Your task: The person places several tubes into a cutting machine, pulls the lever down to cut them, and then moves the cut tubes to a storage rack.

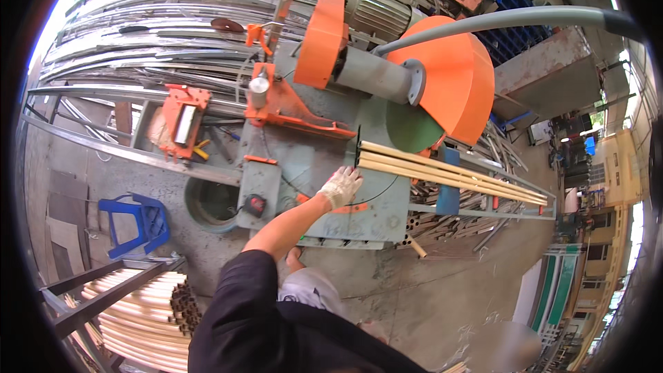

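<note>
looking at the spacing first: the tubes (pixel 452 177) lie just right of the left hand (pixel 341 187), their left ends right by the fingers (pixel 353 174). they're side by side over the bench (pixel 383 214), long axis running off to the right and slightly back toward the person, out past the bench edge and across a blue block (pixel 447 202). left hand's the nearer one — the right isn't in view. the gloved fingers look fairly straight, but i can't tell if they're pinching a tube or only touching. the saw's orange guard (pixel 456 76) sits just beyond the tubes. bench top is grey and scuffed, with a tape measure (pixel 255 205) off to the left — then concrete floor (pixel 387 283), a blue stool (pixel 143 224), a bucket (pixel 207 225) and a rack (pixel 79 311) of stock.
</note>
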The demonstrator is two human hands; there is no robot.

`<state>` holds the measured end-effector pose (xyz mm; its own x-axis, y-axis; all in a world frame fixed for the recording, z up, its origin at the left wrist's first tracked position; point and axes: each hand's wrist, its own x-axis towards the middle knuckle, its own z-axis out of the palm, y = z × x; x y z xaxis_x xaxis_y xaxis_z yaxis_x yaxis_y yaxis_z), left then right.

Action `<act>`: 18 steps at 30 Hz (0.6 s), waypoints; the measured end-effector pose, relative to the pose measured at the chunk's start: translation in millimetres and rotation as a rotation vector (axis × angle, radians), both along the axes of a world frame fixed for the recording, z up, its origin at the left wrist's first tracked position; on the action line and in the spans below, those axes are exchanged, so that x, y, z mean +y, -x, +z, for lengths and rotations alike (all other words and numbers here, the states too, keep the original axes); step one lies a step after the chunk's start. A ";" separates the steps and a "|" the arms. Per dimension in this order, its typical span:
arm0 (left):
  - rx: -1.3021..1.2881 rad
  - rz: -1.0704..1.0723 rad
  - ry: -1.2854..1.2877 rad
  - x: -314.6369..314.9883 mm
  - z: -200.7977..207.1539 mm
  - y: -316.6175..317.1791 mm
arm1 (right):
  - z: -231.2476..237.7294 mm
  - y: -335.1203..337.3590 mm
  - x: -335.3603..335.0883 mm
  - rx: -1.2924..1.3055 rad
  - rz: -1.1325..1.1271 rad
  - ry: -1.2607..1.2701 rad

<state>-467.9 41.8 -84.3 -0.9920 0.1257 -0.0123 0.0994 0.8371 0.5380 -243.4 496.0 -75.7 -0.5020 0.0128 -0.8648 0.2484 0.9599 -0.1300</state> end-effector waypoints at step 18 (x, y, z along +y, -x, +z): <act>0.266 0.195 0.161 -16.1 -92.0 95.0 | -35.8 83.4 6.6 0.031 -0.664 0.251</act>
